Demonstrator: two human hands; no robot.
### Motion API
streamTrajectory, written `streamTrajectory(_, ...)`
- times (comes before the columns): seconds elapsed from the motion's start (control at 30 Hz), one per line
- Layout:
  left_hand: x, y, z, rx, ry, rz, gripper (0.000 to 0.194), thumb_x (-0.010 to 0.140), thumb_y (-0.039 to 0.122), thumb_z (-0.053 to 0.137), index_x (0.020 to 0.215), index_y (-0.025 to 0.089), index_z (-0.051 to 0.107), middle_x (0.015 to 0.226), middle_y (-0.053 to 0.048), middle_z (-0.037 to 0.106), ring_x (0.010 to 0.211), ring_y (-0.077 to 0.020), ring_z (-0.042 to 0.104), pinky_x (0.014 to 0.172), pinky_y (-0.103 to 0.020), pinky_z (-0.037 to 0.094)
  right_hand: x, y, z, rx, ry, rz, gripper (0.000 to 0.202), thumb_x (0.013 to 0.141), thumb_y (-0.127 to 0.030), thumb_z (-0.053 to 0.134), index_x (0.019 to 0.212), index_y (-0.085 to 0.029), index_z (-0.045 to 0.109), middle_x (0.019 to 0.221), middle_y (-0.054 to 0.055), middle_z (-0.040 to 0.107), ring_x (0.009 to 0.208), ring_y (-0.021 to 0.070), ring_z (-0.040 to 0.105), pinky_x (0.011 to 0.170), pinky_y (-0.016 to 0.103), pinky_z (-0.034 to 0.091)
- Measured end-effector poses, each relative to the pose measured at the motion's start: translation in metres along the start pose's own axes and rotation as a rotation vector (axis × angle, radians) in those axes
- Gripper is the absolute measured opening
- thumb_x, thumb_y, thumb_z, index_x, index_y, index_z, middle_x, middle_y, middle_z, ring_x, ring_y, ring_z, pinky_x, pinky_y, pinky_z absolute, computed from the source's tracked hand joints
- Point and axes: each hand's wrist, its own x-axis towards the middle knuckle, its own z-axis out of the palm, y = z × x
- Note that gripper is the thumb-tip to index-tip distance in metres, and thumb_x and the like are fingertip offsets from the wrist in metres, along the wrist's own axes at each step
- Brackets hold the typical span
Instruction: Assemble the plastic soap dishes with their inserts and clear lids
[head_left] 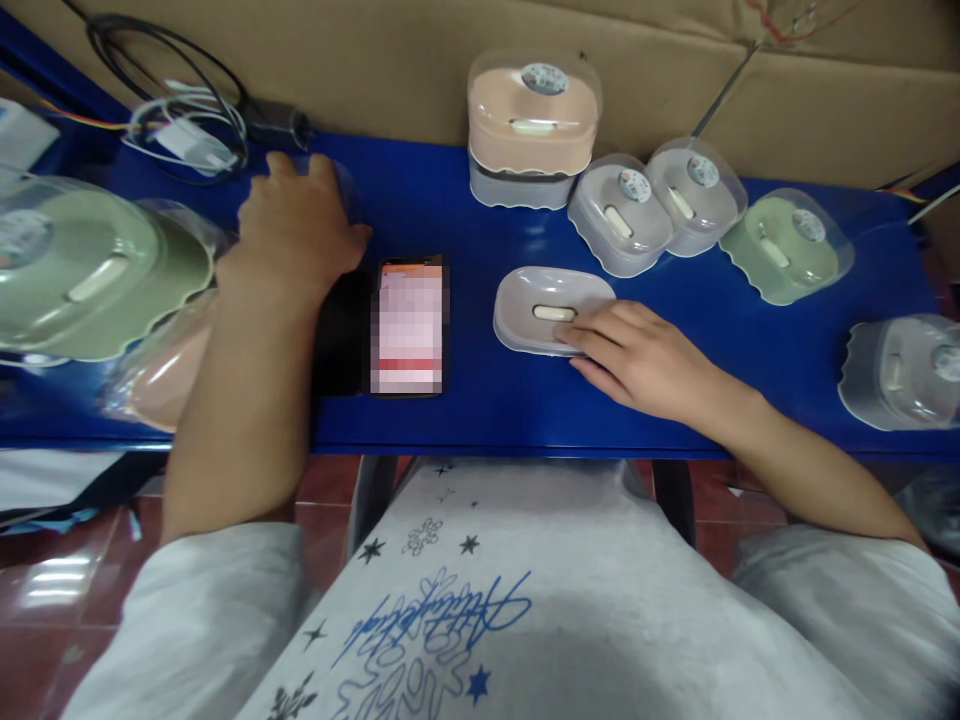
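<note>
My right hand (637, 355) rests at the right end of a shallow lilac-grey oval dish (517, 312), its fingers over the rim and the thumb at the near side. The dish lies on the blue table and has a small white bar in its middle. Towards the back left, my left hand (296, 220) is curled downward over a clear plastic piece (346, 185). Only an edge of that piece shows beside the fingers, and my fingertips are hidden. A phone (409, 325) with a lit, blurred screen lies between my hands, beside a black flat object (337, 345).
Lidded peach (534, 120), lilac (622, 215) and green boxes (787, 245) stand along the back and right. Another lilac box (904, 370) sits far right. Large green boxes (97, 265) and a bagged peach piece (165, 365) are left. Cables and a charger (191, 145) lie behind.
</note>
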Motion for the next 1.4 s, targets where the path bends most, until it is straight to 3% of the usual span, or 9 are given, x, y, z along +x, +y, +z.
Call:
streamTrajectory(0.13,0.011,-0.006,0.011,-0.037,0.094,0.058,0.117,0.070,0.092,0.065,0.151,0.010,0.047,0.165,-0.024,0.038,0.138,-0.0499,0.045,0.114,-0.073,0.036,0.000,0.000,0.000,0.030,-0.017,0.021,0.033,0.108,-0.028,0.059,0.136,-0.014,0.069,0.128,0.016,0.076,0.118,0.0311,0.069,0.102,0.050,0.058)
streamTrajectory(0.23,0.015,-0.006,0.015,-0.057,0.079,0.039,0.112,0.074,0.094,0.061,0.150,0.013,0.047,0.161,-0.022,0.046,0.138,-0.0482,0.046,0.114,-0.075,0.036,0.000,-0.001,-0.001,0.044,-0.027,0.035,0.035,0.107,-0.032,0.062,0.136,-0.015,0.069,0.128,0.016,0.075,0.119,0.0323,0.068,0.103,0.051,0.057)
streamTrajectory(0.43,0.011,0.010,0.013,-0.051,0.134,-0.053,0.088,0.087,0.071,0.073,0.147,0.011,0.048,0.147,-0.022,0.062,0.134,-0.0450,0.054,0.112,-0.073,0.040,0.000,-0.001,-0.001,0.058,-0.033,0.036,0.036,0.107,-0.034,0.062,0.138,-0.015,0.069,0.129,0.016,0.075,0.119,0.0327,0.068,0.103,0.051,0.057)
streamTrajectory(0.6,-0.006,0.028,-0.001,0.036,0.112,0.046,0.070,0.085,0.054,0.079,0.135,0.012,0.055,0.131,-0.022,0.070,0.125,-0.0445,0.063,0.107,-0.070,0.049,-0.001,0.001,0.000,0.082,-0.038,0.044,0.039,0.107,-0.033,0.061,0.143,-0.019,0.067,0.129,0.015,0.076,0.119,0.0321,0.069,0.105,0.052,0.055)
streamTrajectory(0.8,-0.054,0.056,-0.023,-0.042,0.124,0.352,0.050,0.097,0.053,0.065,0.132,0.019,0.056,0.110,-0.010,0.074,0.112,-0.0349,0.073,0.103,-0.057,0.057,-0.003,0.008,-0.021,0.072,0.097,0.144,0.065,0.107,-0.041,0.063,0.165,-0.022,0.042,0.151,0.017,0.065,0.137,0.0371,0.064,0.115,0.059,0.051)
streamTrajectory(0.9,-0.074,0.065,-0.024,-0.236,0.055,0.739,0.048,0.100,0.051,0.060,0.137,0.022,0.052,0.127,-0.010,0.071,0.111,-0.0277,0.075,0.104,-0.047,0.059,-0.006,0.013,-0.033,0.040,0.146,0.257,0.071,0.105,-0.046,0.066,0.168,-0.027,0.039,0.167,0.017,0.050,0.156,0.0415,0.047,0.126,0.062,0.044)
streamTrajectory(1.03,-0.084,0.072,-0.008,-0.406,-0.065,1.160,0.047,0.096,0.037,0.064,0.139,0.023,0.050,0.162,-0.013,0.054,0.147,-0.0287,0.058,0.120,-0.049,0.053,-0.007,0.019,-0.036,0.088,0.067,0.247,0.079,0.100,-0.053,0.072,0.169,-0.035,0.038,0.176,0.013,0.036,0.165,0.0447,0.031,0.129,0.069,0.039)
streamTrajectory(1.13,-0.084,0.075,0.006,-0.324,-0.060,1.220,0.056,0.091,0.023,0.069,0.143,0.018,0.048,0.171,-0.018,0.042,0.161,-0.0302,0.040,0.130,-0.055,0.044,-0.006,0.021,-0.033,0.136,0.001,0.148,0.080,0.100,-0.049,0.074,0.170,-0.034,0.038,0.177,0.013,0.036,0.163,0.0463,0.034,0.125,0.076,0.040)
streamTrajectory(1.4,-0.080,0.076,0.015,-0.269,-0.064,1.224,0.057,0.092,0.016,0.070,0.144,0.020,0.047,0.171,-0.022,0.039,0.161,-0.0289,0.040,0.127,-0.054,0.048,-0.008,0.024,-0.022,0.191,-0.003,0.119,0.069,0.103,-0.043,0.071,0.167,-0.031,0.046,0.172,0.012,0.046,0.158,0.0393,0.047,0.127,0.068,0.044)
